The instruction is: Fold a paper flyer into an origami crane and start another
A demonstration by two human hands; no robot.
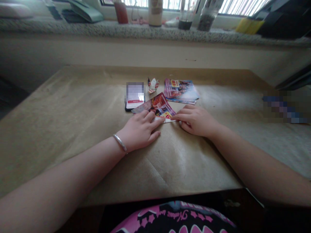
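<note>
A colourful printed paper sheet (158,105) lies on the brown paper-covered table (73,106), its near edge folded. My left hand (141,129), with a silver bracelet on the wrist, lies on that near edge with fingers stretched flat, pressing it down. My right hand (195,121) meets it from the right, fingertips pressed together on the same folded edge. Both hands touch the sheet; neither lifts it.
A phone (134,96) lies just behind the sheet on the left. A small crumpled folded paper piece (153,85) and a stack of printed leaflets (180,91) sit further back. Bottles and jars stand on the stone windowsill (145,30) beyond.
</note>
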